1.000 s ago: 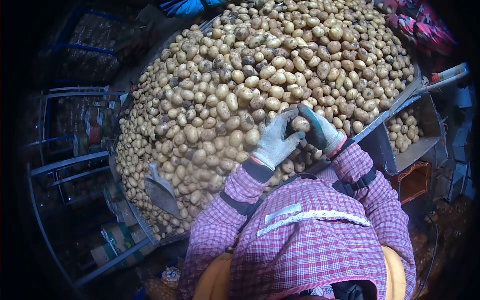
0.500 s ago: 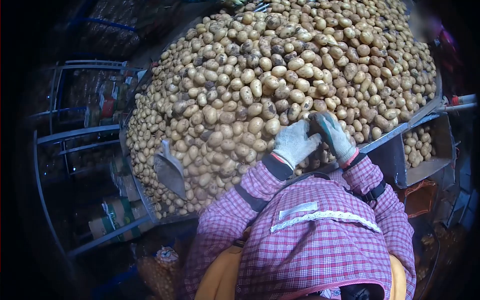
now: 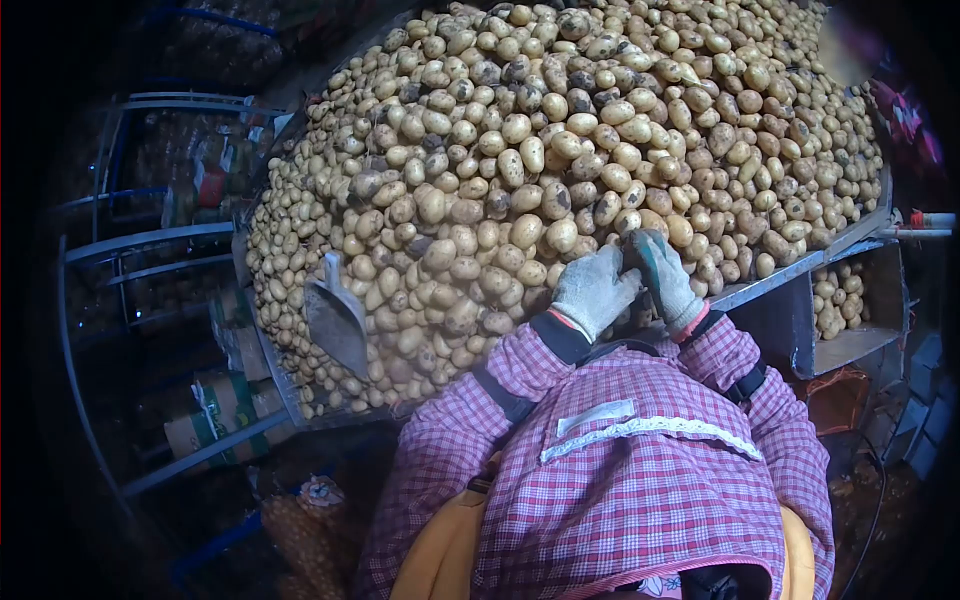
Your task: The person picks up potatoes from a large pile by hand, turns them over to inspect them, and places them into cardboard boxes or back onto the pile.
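Note:
Both hands wear pale work gloves and meet at the near edge of a large heap of potatoes [image 3: 480,200]. My left hand [image 3: 597,290] has its fingers bent toward the other hand; what they hold, if anything, is hidden. My right hand [image 3: 663,280], in a glove with a dark greenish patch, curls its fingers down over the potatoes beside it. Whether a potato is inside cannot be made out. A grey metal scoop [image 3: 337,318] lies on the heap to the left, its handle pointing away.
A metal edge [image 3: 770,285] borders the heap in front of me. At the right stands an open box [image 3: 858,345] with potatoes. Metal rails [image 3: 150,238] and cartons [image 3: 225,425] are on the left. Something pink [image 3: 915,125] shows at the upper right.
The view has shifted slightly, so the heap appears a little lower and the scoop further left. Both hands remain close together at the heap's near edge.

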`<state>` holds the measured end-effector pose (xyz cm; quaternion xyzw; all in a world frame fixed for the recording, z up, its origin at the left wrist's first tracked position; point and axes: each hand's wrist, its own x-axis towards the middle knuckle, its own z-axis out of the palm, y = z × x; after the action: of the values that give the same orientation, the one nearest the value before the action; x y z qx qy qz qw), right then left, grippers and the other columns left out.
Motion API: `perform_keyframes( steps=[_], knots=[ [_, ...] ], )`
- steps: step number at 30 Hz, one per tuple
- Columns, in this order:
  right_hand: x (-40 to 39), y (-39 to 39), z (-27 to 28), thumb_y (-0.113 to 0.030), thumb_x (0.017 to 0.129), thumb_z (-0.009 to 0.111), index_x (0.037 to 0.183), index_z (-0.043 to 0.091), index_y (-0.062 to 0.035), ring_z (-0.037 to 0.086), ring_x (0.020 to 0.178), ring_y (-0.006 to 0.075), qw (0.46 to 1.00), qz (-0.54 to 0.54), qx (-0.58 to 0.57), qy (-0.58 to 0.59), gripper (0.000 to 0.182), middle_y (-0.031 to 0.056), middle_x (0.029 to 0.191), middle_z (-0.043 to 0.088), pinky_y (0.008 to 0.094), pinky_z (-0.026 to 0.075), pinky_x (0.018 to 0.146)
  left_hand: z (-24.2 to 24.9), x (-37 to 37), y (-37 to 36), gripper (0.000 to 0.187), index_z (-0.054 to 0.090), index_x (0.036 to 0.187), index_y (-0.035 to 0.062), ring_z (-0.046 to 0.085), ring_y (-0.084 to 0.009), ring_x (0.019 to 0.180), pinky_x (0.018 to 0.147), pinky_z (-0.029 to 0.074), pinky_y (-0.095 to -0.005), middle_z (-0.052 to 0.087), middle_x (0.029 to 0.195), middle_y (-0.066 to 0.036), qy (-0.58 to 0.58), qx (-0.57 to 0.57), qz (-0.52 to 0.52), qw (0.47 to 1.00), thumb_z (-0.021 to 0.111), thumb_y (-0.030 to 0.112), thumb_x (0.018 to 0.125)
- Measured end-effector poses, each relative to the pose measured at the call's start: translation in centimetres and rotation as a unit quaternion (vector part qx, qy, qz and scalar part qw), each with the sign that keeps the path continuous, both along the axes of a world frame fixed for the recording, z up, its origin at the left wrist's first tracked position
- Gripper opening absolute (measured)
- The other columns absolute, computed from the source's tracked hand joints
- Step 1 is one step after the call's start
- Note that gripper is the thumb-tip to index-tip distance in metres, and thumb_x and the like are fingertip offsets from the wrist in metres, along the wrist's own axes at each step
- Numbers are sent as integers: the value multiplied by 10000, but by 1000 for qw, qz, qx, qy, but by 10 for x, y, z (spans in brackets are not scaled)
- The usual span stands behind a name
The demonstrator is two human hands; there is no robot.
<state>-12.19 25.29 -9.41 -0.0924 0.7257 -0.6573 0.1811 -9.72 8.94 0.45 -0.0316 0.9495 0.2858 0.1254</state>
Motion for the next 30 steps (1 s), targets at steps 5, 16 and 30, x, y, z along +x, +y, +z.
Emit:
perform_keyframes(
  steps=[5,16,30],
  knots=[
    [0,-1,11,-228,1069,501,1433,554,-18,511,1373,333,998,33,47,2,423,201,1443,561,411,393,1161,-5,6,6,301,652,901,51,690,-425,760,685,547,-521,686,774,-202,28,34,-38,998,655,350,930],
    [-26,-5,51,-274,1092,473,1477,489,-40,649,1140,196,899,-47,-274,-339,451,106,1310,645,306,574,882,45,7,-19,266,733,1084,-11,738,-174,807,752,580,-308,759,906,-128,-30,201,34,979,703,226,968],
    [0,16,65,-192,749,776,1373,510,-18,613,1193,404,973,89,3,212,700,218,1266,614,444,490,1017,4,-2,6,306,677,1157,20,651,-390,957,837,529,-442,655,1033,-191,194,184,-36,963,651,280,997]
  ],
)
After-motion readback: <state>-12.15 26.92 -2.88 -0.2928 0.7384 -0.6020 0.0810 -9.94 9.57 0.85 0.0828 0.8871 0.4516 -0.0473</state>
